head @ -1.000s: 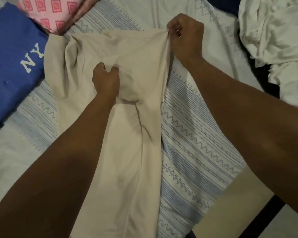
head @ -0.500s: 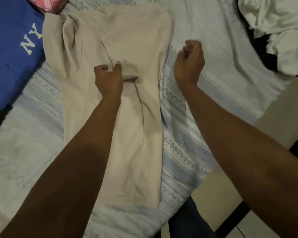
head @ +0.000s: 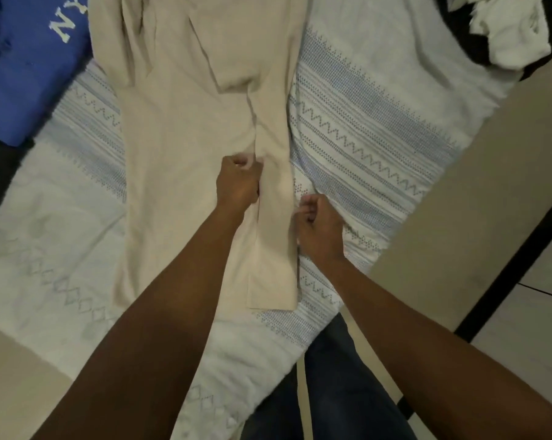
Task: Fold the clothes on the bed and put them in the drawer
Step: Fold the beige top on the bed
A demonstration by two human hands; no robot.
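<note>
A person bends over a beige garment (head: 185, 128) spread lengthwise on a patterned bed sheet (head: 363, 134), both hands at its folded right side.

The garment fills the centre of the frame, running from the top edge down to just below the middle, its right side turned over in a long narrow strip (head: 276, 249). The left hand (head: 238, 184), fingers curled, grips the inner edge of that strip at the middle of the frame. The right hand (head: 320, 228) sits just beside the strip's outer edge with fingers curled; whether it has hold of the cloth cannot be told. A blue garment (head: 24, 74) lettered "NY" lies at upper left, and crumpled white clothes (head: 516, 36) at upper right.
</note>
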